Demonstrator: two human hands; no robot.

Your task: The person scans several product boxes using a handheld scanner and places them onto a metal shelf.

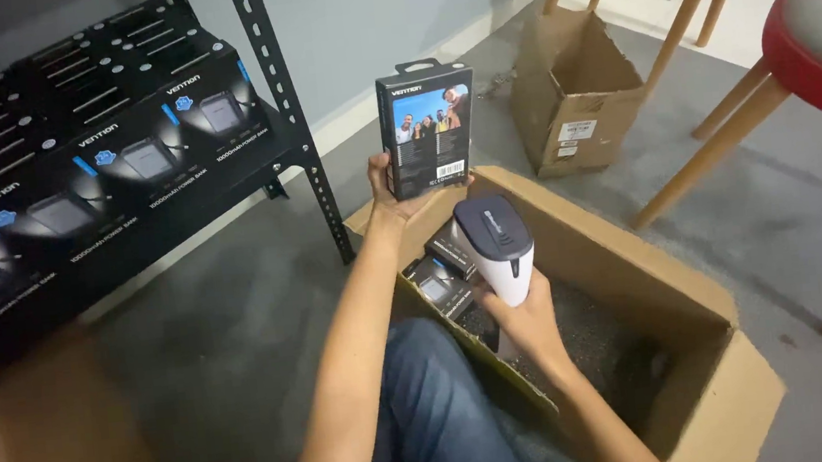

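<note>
My left hand (389,195) holds a small black product box (426,124) upright, its printed back with a photo and a barcode facing me. My right hand (525,318) grips a white handheld scanner (501,245) with a dark grey head, which points up at the box from just below it. Both are above an open brown cardboard carton (636,275) on the floor. Inside the carton, at its near left, lie a few more black boxes (443,270).
A black metal shelf rack (294,112) at the left holds rows of black product boxes (75,183). A torn cardboard box (574,95) stands behind the carton. Wooden chair legs (714,146) and a red-edged seat (819,31) are at the right. My knee in jeans (428,410) touches the carton.
</note>
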